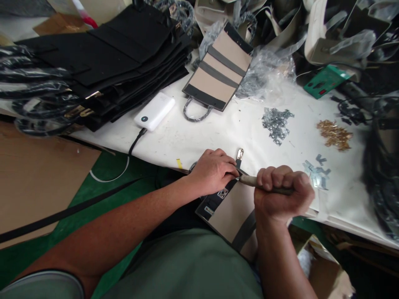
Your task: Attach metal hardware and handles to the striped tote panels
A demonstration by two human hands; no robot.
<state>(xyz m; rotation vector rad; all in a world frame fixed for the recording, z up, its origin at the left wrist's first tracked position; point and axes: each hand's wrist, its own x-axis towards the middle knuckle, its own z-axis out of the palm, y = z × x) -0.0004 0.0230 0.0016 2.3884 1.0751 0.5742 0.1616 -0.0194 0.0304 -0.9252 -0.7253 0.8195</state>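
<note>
A beige bag panel (238,211) with dark bands lies across my lap, against the table's front edge. My left hand (215,171) is closed on its upper dark band, fingers bent and pressed together near the tool's tip. A square metal plate (222,193) sits on that band, just below the fingers. Past my fingertips, a strap with a gold metal clasp (240,154) sticks out onto the table. In a fist, my right hand (282,193) holds a tapered hand tool (248,180), its narrow end touching the band beside my left fingers. The exact kind of tool is unclear.
Stacked black bag pieces (118,54) fill the left. A white power bank (155,111) with a cable, another beige panel (218,68), silver plates (277,123), gold fasteners (335,134) and a green box (326,81) lie on the table. A carton (321,265) stands below right.
</note>
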